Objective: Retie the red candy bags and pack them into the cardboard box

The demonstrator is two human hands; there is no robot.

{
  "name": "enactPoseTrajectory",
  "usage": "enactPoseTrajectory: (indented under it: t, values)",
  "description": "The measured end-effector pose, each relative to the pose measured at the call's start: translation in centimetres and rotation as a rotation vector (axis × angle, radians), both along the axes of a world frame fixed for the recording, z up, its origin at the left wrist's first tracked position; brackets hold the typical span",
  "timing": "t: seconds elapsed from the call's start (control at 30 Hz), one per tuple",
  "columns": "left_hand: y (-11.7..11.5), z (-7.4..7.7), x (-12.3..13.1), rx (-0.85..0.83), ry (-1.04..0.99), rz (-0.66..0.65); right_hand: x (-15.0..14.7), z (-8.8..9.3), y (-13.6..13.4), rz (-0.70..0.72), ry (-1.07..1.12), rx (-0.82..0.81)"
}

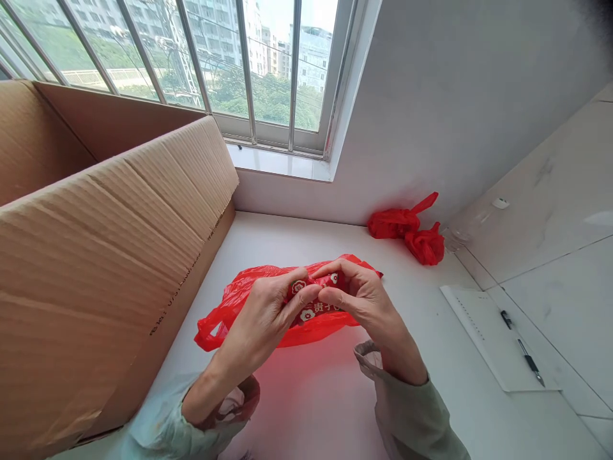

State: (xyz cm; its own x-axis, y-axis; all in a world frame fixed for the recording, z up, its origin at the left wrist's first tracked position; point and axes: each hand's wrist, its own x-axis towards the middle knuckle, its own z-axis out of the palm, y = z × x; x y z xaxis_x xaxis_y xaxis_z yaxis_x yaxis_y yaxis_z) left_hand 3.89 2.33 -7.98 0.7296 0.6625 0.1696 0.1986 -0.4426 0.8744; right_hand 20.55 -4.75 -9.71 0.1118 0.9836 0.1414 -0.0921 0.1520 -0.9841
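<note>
My left hand and my right hand meet over the middle of the white tabletop. Between them is a small red packet printed with white flowers and Chinese characters. Thumbs and forefingers of both hands pinch its upper edge, and the fingers cover part of it. Whether the packet is sealed, I cannot tell. Under and behind it, a thin red plastic bag lies spread on the table, one handle loop stretching out to the left.
A large cardboard box with raised walls fills the left side. Two knotted red bags rest against the back wall, beside a clear plastic item. At right lie a white notebook and a black pen. A barred window is behind.
</note>
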Motion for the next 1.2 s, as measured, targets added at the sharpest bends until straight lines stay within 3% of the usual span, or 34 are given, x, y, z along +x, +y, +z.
enactPoseTrajectory:
  t: [0.2, 0.33, 0.4, 0.47, 0.57, 0.7, 0.87, 1.0, 1.2]
  values:
    - [-0.5, 0.6, -0.8, 0.348, 0.054, 0.116, 0.3, 0.2, -0.1, -0.165, -0.092, 0.051]
    - [-0.9, 1.7, -2.8, 0.719, 0.078, 0.334, 2.3, 0.4, -1.0, -0.486, -0.261, 0.055]
    - [-0.7, 2.2, -3.9, 0.839, 0.081, 0.393, 2.9, 0.5, -1.3, -0.492, -0.37, -0.027]
    - [-0.4, 2.3, -5.0, 0.899, 0.119, 0.361, 2.8, 0.5, -1.3, -0.355, -0.497, -0.134]
    - [0.1, 1.8, -6.1, 0.884, 0.226, 0.185, 1.6, -0.4, -0.2, -0.146, -0.634, -0.225]
    - [0.4, 0.9, -6.7, 0.781, 0.347, 0.064, 0.4, -2.7, 2.1, -0.173, -0.783, -0.258]
    - [0.1, 0.7, -6.9, 0.659, 0.507, 0.11, 0.6, -4.5, 3.5, -0.245, -1.065, -0.379]
    - [0.5, -0.2, -7.6, 0.636, 0.569, 0.22, 0.8, -4.0, 2.6, -0.221, -1.286, -0.519]
    - [1.6, -1.2, -8.5, 0.58, 0.635, 0.262, 2.2, -2.5, 0.2, -0.234, -1.441, -0.479]
